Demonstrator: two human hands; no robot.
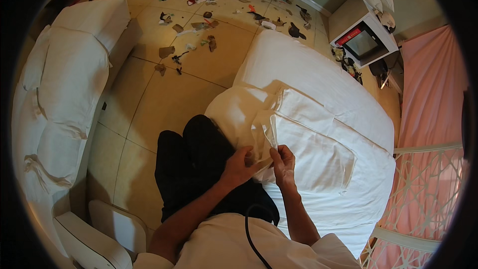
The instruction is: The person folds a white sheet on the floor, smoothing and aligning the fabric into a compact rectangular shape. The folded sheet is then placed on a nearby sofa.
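Observation:
White folded fabric (310,153) lies in layers on a bed covered with a white sheet (317,63). My right hand (284,162) pinches the raised edge of this fabric between thumb and fingers. Close by on its left, my left hand (241,168) has its thumb and fingers apart at a loose part of the same fabric; whether it grips any cloth is hard to tell. A rounded white bundle (233,106) sits beyond my hands at the bed's near left edge, against my dark trousers.
Many scraps and dark bits (201,26) litter the tiled floor. Left stands a couch with white covers (71,71), with a white chair (119,224) below. A white cabinet (388,45), pink curtain (429,93) and openwork white screen (422,186) are on the right.

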